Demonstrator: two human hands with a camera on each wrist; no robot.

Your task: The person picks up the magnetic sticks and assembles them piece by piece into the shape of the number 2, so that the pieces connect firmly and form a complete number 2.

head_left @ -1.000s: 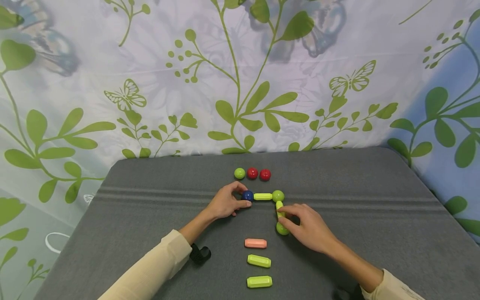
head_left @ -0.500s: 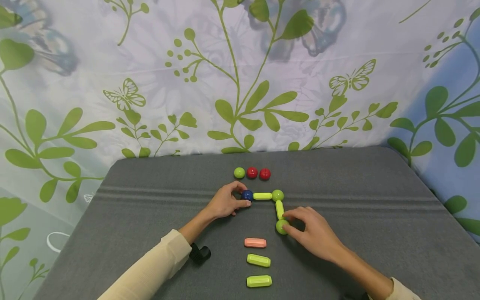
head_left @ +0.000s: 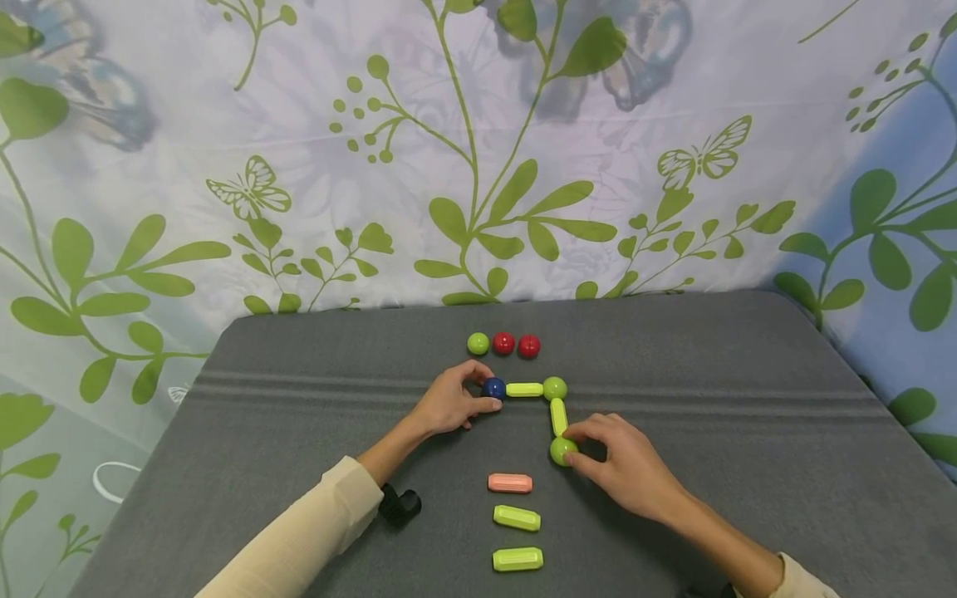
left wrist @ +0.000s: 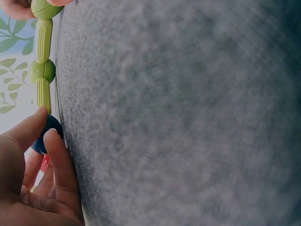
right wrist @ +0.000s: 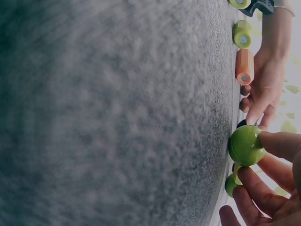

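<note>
My left hand [head_left: 451, 400] pinches a dark blue ball [head_left: 493, 388] between thumb and fingers. From that ball a yellow-green rod [head_left: 525, 389] runs right to a green ball [head_left: 555, 388], forming a corner. A second yellow-green rod [head_left: 558, 417] leads from the corner toward me and ends at another green ball [head_left: 562, 451]. That end ball is held by the thumb and fingers of my right hand [head_left: 628, 465]. In the right wrist view the thumb lies on one side of the end ball [right wrist: 246, 145], with fingertips at its other side.
Behind the joined pieces, a loose green ball [head_left: 478, 344] and two red balls [head_left: 503, 343] sit in a row. Nearer me lie a salmon-pink rod [head_left: 510, 483] and two yellow-green rods [head_left: 517, 518]. A patterned cloth [head_left: 329, 166] hangs behind the grey table [head_left: 299, 482].
My right hand has shifted from the second rod toward me, onto the end green ball. The left hand stays on the blue ball, and the joined pieces hold their place.
</note>
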